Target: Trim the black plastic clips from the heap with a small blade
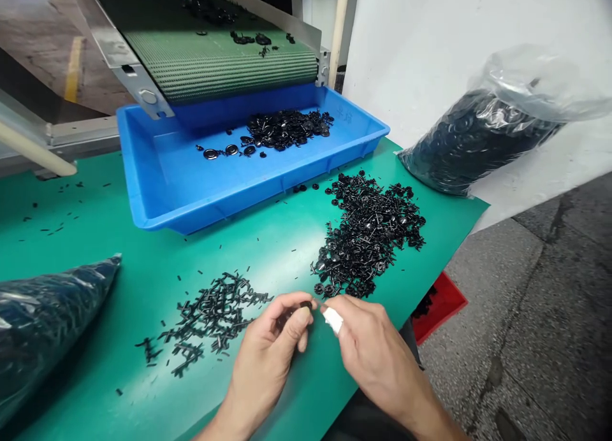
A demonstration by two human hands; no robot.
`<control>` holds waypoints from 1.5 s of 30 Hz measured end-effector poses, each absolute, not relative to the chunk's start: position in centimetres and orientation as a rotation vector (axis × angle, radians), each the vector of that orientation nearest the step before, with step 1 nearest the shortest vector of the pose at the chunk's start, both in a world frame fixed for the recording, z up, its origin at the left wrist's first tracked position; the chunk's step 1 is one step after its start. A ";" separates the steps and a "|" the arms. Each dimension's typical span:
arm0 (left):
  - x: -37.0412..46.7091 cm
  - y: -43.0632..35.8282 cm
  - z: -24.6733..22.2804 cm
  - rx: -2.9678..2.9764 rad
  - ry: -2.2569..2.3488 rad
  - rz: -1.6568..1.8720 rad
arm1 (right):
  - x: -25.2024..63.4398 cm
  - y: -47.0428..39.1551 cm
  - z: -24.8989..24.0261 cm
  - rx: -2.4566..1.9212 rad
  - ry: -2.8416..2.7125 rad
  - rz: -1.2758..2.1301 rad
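Note:
My left hand [272,345] is closed, with a small black part [306,305] pinched between thumb and forefinger. Just right of it, my right hand [370,345] is closed around a small white object [333,320] at the thumb; it may be a wrap on the thumb or something held, and the fingertips' hold is too small to make out. The two hands nearly meet above the front of the green table. Beyond them lies a pile of black round parts and sprues [368,231]. A looser heap of black sprue pieces [215,310] spreads to the left of my left hand.
A blue tray [157,223] with black parts stands under a green conveyor belt [229,65]. Filled plastic bags sit at the right back [478,141] and left front [52,320]. A red bin [442,310] is below the green table's [268,243] right edge.

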State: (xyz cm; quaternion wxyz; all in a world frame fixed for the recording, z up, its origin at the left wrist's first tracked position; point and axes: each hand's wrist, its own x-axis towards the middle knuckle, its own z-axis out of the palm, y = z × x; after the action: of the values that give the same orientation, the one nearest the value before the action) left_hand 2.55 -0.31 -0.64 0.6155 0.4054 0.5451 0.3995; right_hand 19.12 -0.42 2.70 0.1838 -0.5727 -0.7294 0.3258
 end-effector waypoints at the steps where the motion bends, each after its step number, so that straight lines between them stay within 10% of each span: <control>1: 2.6 -0.3 -0.6 0.883 1.254 0.936 | 19.4 -0.2 2.6 -1.651 -2.038 0.892; 15: 3.0 -0.3 0.0 0.516 1.054 1.120 | 17.7 1.8 2.3 -1.831 -2.320 0.494; 33: 2.9 -0.2 -0.9 0.673 1.006 0.963 | 17.7 -0.7 3.4 -1.392 -2.053 0.836; 45: 2.7 -0.2 -1.3 0.652 1.053 1.015 | 18.0 -1.4 2.3 -1.426 -2.257 0.230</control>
State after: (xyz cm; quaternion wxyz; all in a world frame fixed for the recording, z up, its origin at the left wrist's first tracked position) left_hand 2.70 -0.15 -1.25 0.6963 0.2924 0.4720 0.4548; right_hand 17.98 -1.40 2.26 0.2289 -0.5181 -0.8199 0.0834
